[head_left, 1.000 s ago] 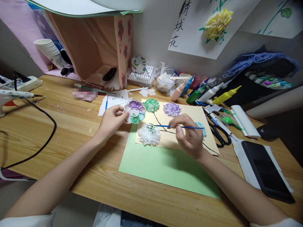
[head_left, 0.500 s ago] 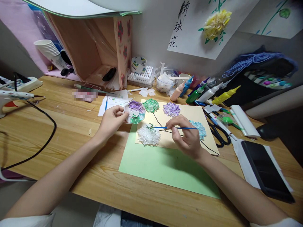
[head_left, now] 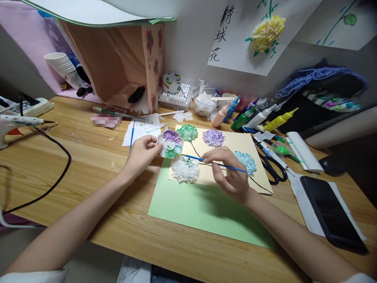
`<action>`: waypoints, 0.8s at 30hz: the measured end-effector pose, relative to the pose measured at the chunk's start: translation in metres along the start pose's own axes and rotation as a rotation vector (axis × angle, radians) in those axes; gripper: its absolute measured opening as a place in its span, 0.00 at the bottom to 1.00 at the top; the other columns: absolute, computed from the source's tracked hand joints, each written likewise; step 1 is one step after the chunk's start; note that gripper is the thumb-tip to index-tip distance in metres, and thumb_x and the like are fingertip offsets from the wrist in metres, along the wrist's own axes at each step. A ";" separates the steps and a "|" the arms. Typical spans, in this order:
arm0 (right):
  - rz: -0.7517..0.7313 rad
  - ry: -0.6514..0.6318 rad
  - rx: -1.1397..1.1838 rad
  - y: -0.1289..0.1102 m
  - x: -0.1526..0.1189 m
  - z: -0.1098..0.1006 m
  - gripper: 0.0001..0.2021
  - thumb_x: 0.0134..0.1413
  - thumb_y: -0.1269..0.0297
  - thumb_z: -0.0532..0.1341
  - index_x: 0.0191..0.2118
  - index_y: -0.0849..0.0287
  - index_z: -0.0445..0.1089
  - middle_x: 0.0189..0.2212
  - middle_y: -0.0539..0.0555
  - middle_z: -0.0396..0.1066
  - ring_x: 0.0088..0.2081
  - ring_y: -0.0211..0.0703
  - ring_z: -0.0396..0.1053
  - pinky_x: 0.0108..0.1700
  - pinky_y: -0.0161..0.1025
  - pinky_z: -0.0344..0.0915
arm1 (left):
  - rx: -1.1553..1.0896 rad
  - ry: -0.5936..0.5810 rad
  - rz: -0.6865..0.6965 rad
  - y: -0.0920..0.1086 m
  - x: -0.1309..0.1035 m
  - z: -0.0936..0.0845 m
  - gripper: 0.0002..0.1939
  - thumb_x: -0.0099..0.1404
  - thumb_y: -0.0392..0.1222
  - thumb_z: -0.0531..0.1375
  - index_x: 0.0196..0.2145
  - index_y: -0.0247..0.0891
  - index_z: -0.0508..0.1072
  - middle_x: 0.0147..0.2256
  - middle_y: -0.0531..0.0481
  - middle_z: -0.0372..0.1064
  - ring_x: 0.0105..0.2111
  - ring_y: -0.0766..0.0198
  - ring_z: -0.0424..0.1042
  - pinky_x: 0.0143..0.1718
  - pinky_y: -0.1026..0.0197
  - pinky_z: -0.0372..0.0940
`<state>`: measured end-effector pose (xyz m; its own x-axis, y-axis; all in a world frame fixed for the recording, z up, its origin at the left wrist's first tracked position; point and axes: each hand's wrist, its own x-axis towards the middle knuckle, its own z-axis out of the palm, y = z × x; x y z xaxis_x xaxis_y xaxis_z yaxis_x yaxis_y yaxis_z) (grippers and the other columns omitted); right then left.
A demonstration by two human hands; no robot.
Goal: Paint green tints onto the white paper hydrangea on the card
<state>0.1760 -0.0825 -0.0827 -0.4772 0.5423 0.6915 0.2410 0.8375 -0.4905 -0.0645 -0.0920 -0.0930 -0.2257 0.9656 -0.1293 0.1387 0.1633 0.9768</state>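
While left hand (head_left: 143,154) pinches palette (head_left: 170,144), brush (head_left: 194,158) near

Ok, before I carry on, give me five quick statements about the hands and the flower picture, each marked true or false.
1. The left hand holds a flower-shaped paint palette. True.
2. The right hand holds scissors. False: the right hand holds a blue paintbrush.
3. The paintbrush's bristle end points toward the palette. True.
4. The white flower head has no colour on it. False: the white flower head has green marks near its top.
5. The black phone lies on the green sheet. False: the black phone lies on white paper, to the right of the green sheet.
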 end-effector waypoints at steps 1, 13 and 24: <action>0.009 -0.016 -0.003 0.000 0.000 0.001 0.11 0.55 0.75 0.52 0.39 0.54 0.66 0.31 0.53 0.72 0.34 0.44 0.69 0.36 0.43 0.66 | 0.005 -0.008 0.005 -0.002 0.000 0.000 0.13 0.51 0.47 0.65 0.29 0.37 0.69 0.22 0.55 0.70 0.24 0.67 0.70 0.29 0.67 0.64; 0.296 0.324 0.271 0.008 -0.014 0.000 0.11 0.61 0.69 0.51 0.40 0.54 0.71 0.36 0.54 0.71 0.38 0.43 0.69 0.33 0.40 0.66 | 0.007 0.002 0.001 0.003 0.001 -0.003 0.13 0.52 0.47 0.66 0.26 0.37 0.67 0.20 0.58 0.65 0.23 0.70 0.68 0.28 0.69 0.62; 0.686 0.416 0.516 0.023 -0.070 -0.005 0.06 0.54 0.66 0.62 0.31 0.56 0.63 0.29 0.49 0.70 0.30 0.35 0.70 0.33 0.33 0.69 | 0.043 0.080 -0.024 0.007 0.008 -0.006 0.15 0.48 0.49 0.66 0.25 0.37 0.68 0.21 0.55 0.67 0.23 0.67 0.69 0.29 0.67 0.66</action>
<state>0.2187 -0.1009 -0.1398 -0.0072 0.9681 0.2506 -0.0932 0.2489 -0.9640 -0.0711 -0.0845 -0.0857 -0.3057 0.9422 -0.1373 0.1731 0.1968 0.9650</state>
